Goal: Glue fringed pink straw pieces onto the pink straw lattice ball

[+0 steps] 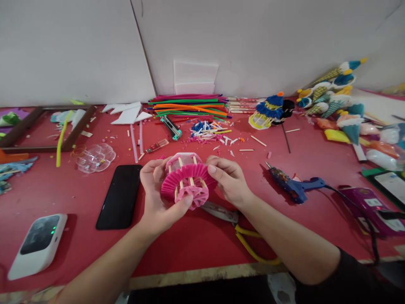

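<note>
While left hand grips pink model from nine o'clock side, thumb pressed on lower ring, right hand pinches edge of its pleated band from three o'clock. Model held up at centre of view, tilted, thin sticks joining its rings. Scissors at five o'clock, partly behind right forearm. Phone at nine, glue gun at three. Utility knife at eleven, bundled coloured stems at twelve. Blue-topped model towards two; black piece beside it perhaps similar, too dim to tell.
</note>
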A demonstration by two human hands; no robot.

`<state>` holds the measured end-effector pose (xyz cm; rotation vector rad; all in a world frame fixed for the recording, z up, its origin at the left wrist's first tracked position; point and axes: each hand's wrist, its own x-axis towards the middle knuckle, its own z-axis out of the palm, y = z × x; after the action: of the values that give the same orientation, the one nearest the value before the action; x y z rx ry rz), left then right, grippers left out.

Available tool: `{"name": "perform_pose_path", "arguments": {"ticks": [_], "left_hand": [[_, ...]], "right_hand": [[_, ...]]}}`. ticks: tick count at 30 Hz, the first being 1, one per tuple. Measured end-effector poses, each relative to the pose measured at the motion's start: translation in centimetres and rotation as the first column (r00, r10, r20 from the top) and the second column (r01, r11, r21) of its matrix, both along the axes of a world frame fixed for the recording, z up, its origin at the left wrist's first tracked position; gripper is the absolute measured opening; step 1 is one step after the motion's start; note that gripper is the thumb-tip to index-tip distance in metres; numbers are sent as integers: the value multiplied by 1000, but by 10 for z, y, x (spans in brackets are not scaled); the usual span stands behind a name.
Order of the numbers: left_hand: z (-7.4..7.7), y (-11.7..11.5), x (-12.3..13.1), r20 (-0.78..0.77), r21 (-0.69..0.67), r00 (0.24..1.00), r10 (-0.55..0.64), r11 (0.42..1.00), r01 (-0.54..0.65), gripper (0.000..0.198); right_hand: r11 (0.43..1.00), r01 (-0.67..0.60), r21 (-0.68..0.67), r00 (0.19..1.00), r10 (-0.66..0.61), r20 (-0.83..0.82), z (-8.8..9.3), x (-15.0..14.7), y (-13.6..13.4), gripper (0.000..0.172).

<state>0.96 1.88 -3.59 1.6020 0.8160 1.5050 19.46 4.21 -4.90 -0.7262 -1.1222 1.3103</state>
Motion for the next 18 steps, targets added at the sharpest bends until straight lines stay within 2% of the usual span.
{"name": "perform_pose_path", "arguments": {"ticks": [5, 13, 16, 18], "left_hand": [[-1, 2, -1, -16, 6, 1000, 1, 1000, -1, 61], [-2, 2, 2, -35, 45, 997, -69, 996, 71, 64], [-2, 1, 3, -8, 0, 998, -59, 998, 59, 64], [-2, 2, 3, 45, -86, 999, -15, 996, 18, 65]], "right_hand": [[1000, 17, 11, 1000, -17, 16, 0, -1, 0, 30], [1000, 9, 29, 998, -11, 68, 1, 0, -2, 37], [1000, 21, 17, 996, -23, 90, -2, -3, -2, 41], [999, 31, -14, 996, -29, 84, -1, -2, 1, 44]]}}
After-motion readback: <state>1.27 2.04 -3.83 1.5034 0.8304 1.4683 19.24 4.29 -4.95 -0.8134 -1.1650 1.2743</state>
